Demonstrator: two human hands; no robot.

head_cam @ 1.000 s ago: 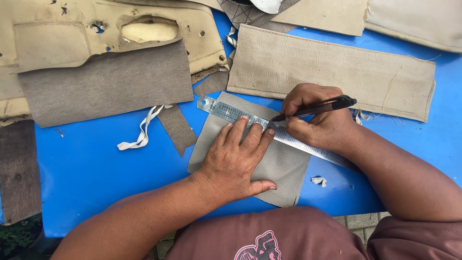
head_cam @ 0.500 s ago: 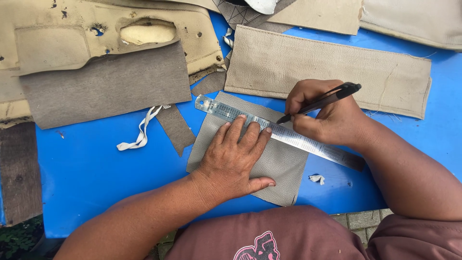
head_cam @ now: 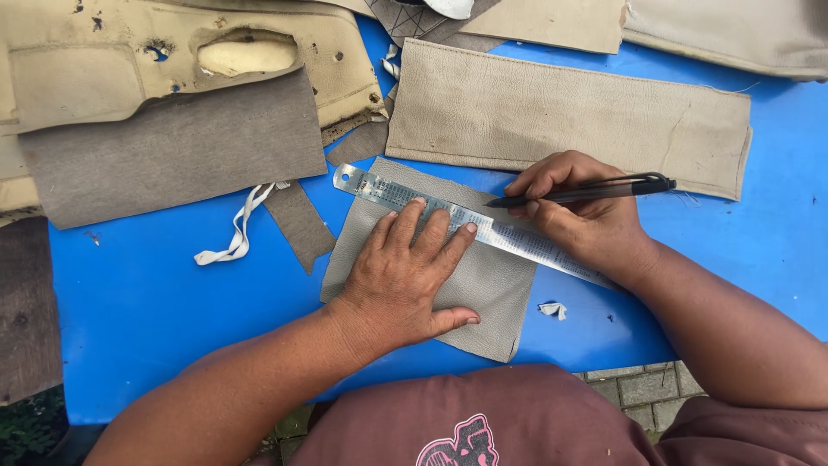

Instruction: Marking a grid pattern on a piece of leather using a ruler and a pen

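Both hands are busy: if the flat left hand point(head_cam: 405, 272) slackens, the ruler point(head_cam: 470, 226) may skid on the grey leather piece point(head_cam: 483, 289), dragging off-line the pen point(head_cam: 586, 192) pinched in the right hand point(head_cam: 582, 216), its tip seemingly touching.

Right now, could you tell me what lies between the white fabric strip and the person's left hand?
In the head view, bare blue table, a narrow grey scrap, then the grey leather piece's left edge lie between the white fabric strip and the left hand.

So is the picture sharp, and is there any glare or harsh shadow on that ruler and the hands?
Head view: soft, even daylight, with only faint shadows under the left hand and right hand. The metal ruler shows a mild sheen, no blinding glare. The pen and the grey leather piece look sharp, with no motion blur.
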